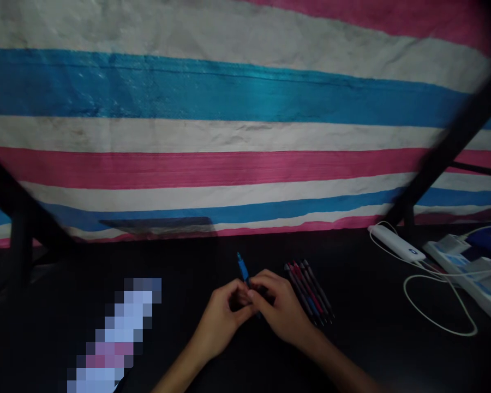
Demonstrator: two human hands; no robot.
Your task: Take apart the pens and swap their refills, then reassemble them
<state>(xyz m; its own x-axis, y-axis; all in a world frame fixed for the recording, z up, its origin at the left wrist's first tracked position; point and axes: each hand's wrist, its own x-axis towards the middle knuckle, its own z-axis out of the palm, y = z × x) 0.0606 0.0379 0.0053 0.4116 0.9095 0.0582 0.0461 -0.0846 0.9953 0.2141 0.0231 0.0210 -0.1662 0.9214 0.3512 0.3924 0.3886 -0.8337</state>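
Observation:
A blue pen stands tilted between my two hands, its blue end pointing up and away from me. My left hand is closed, with thumb and fingertips at the pen's lower part. From the other side my right hand pinches it too, and the fingertips of both hands meet there. My fingers hide much of the pen's lower half. Just right of my right hand, several pens lie side by side, slanted, some dark, one red and one bluish.
At the right are a white power bank, a looping white cable and a power strip with plugs. A pixelated pale strip lies at the left. Behind the black table hangs a striped sheet, flanked by dark slanted bars.

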